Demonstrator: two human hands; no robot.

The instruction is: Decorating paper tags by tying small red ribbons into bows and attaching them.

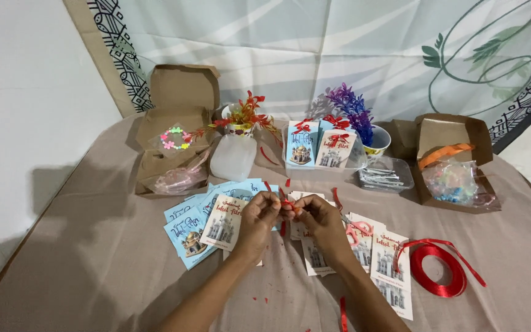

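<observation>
Pinching a small piece of red ribbon [286,204], the two hands meet in the middle of the counter [93,258]. The left hand [257,216] and the right hand [314,216] face each other, fingertips almost touching. Each grip is narrow and closed on one side of the ribbon piece. The ribbon sits right between the two grips, held up a little above the cards, and both hands are just as near to it. It is too small to tell which way its long side runs, but it seems to go across from one hand to the other.

Under the hands lie many paper cards [222,224] with a picture of a domed building, some blue and some white. They spread out to both sides. A roll of red ribbon [439,273] lies well to the right of the right hand, with a loose end curling off it. Red-handled scissors [357,230] rest on the cards just beside the right hand. Tiny red scraps dot the cloth near the arms.

Farther back stand two finished cards with red bows [318,146]. An open brown box [176,132] is at the back left, and another brown box [453,157] with a bag of bright beads is at the back right. A clear tray [385,177] sits between them, near a cup with purple flowers [354,114].
</observation>
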